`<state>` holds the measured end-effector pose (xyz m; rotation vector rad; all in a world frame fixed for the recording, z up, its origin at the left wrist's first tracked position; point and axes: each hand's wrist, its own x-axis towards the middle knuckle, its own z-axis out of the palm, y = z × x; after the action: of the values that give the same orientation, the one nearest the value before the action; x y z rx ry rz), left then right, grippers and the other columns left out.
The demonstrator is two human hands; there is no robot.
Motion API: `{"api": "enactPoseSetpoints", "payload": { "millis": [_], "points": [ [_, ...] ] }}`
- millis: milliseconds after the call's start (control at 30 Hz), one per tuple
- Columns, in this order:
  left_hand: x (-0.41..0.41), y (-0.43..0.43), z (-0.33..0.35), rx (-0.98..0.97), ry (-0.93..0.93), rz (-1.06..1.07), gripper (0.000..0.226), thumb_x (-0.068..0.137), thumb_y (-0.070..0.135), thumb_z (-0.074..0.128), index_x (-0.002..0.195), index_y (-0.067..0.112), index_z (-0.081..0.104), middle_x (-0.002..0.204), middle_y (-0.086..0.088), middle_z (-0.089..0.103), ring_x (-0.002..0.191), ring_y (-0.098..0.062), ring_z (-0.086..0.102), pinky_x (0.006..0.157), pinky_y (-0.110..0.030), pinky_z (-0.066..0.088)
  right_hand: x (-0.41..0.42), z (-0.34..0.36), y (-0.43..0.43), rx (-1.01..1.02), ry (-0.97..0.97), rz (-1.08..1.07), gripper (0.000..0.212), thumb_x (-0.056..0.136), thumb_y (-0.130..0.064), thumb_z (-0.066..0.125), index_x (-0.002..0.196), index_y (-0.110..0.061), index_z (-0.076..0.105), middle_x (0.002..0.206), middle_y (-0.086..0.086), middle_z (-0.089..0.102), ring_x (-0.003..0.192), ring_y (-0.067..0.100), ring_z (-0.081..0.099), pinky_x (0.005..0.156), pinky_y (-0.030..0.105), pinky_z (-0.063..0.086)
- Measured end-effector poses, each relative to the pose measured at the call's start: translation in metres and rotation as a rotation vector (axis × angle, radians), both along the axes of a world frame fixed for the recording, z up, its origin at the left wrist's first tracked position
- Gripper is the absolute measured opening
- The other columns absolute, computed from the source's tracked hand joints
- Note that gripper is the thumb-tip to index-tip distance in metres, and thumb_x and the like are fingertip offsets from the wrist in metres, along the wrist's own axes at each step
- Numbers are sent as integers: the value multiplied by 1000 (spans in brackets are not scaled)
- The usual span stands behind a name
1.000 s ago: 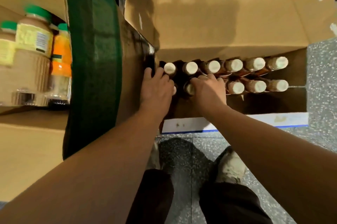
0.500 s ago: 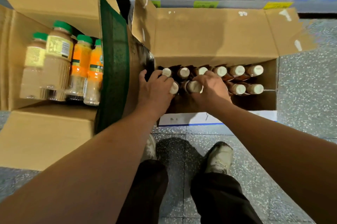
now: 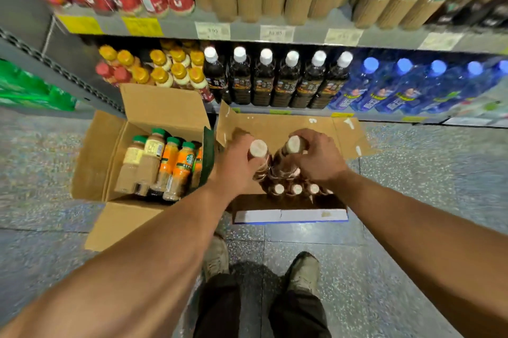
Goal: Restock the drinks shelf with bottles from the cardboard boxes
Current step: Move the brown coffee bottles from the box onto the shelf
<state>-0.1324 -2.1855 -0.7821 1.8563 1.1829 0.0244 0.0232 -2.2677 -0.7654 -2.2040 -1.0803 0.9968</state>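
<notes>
**Two dark bottles in my hands, over the open box**

Much of what I hold is covered. My left hand point(image 3: 233, 170) wraps around the neck of a dark bottle point(image 3: 258, 148), so only its cream cap and a strip of brown body show past my fingers. My right hand point(image 3: 321, 161) grips a second dark bottle point(image 3: 293, 144) the same way, just under its cap, and that one tilts a little toward the first. The two bottles nearly touch, with one hand on each outer side. I cannot read a label on either.

Both bottles sit above the open cardboard box point(image 3: 277, 128) on the floor point(image 3: 412, 172). Below my hands, three cream caps of the remaining bottles point(image 3: 296, 188) show in the box. My hands and the held bottles hide whatever else is in there.

To my left a second box point(image 3: 110, 150) holds green-capped bottles point(image 3: 170, 164), orange and beige, with its far corner cut off by its own flap.

Just behind the boxes, the drinks shelf point(image 3: 302, 35) carries a row of white-capped dark bottles point(image 3: 286, 82). Blue bottles point(image 3: 406, 84) stand to their right and yellow-capped bottles point(image 3: 165, 68) to their left. The upper tier and the price tags are too blurred to read. My shoes point(image 3: 303, 271) show at the bottom.
</notes>
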Motion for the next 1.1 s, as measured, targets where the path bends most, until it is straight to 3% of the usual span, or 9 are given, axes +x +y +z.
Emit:
{"api": "enactPoseSetpoints", "payload": {
  "millis": [200, 367, 500, 600, 800, 967, 1100],
  "points": [
    [9, 27, 74, 4, -73, 79, 29, 87, 21, 65, 114, 21, 55, 115, -4, 58, 106, -21, 53, 84, -31, 41, 2, 78, 24, 103, 77, -76, 25, 76, -9, 74, 96, -18, 62, 81, -8, 62, 73, 6, 55, 56, 7, 39],
    [-2, 48, 122, 29, -127, 113, 33, 88, 20, 64, 119, 19, 55, 118, -1, 60, 111, -19, 53, 89, -30, 43, -7, 120, 45, 158, 80, -105, 22, 79, -10, 72, 96, -19, 61, 91, 1, 65, 84, 17, 59, 71, 25, 48],
    [-18, 67, 149, -6, -202, 132, 30, 88, 16, 64, 117, 17, 57, 112, 0, 61, 107, -18, 55, 83, -25, 39, -22, 145, 68, 162, 26, -31, 24, 79, -12, 72, 100, -18, 63, 89, -2, 65, 82, 14, 59, 65, 20, 46],
    [-31, 82, 163, -3, -202, 127, 25, 89, 18, 63, 113, 19, 57, 108, 1, 62, 104, -19, 57, 79, -26, 40, -32, 163, 87, 169, -7, -10, 25, 78, -15, 72, 101, -19, 63, 87, -2, 65, 82, 18, 60, 68, 27, 48],
    [-56, 129, 199, 2, -171, 129, 38, 90, 23, 62, 127, 21, 53, 124, 0, 59, 114, -19, 53, 91, -31, 42, -58, 206, 131, 223, -15, 20, 17, 78, -14, 71, 94, -14, 64, 86, 6, 67, 81, 27, 62, 70, 35, 51],
    [-69, 175, 245, 11, -242, 79, 36, 91, 21, 61, 127, 18, 55, 114, 3, 61, 107, -16, 55, 82, -23, 37, -73, 248, 173, 283, -39, 12, 12, 81, -13, 70, 90, -16, 63, 82, 0, 64, 77, 18, 61, 66, 28, 50],
    [-75, 211, 285, 169, -208, 50, 31, 88, 23, 65, 118, 20, 58, 104, 4, 61, 97, -16, 56, 75, -25, 37, -78, 289, 208, 309, -100, 58, 7, 81, -15, 69, 86, -16, 64, 82, -2, 64, 77, 16, 60, 66, 31, 49]
  ]
}}
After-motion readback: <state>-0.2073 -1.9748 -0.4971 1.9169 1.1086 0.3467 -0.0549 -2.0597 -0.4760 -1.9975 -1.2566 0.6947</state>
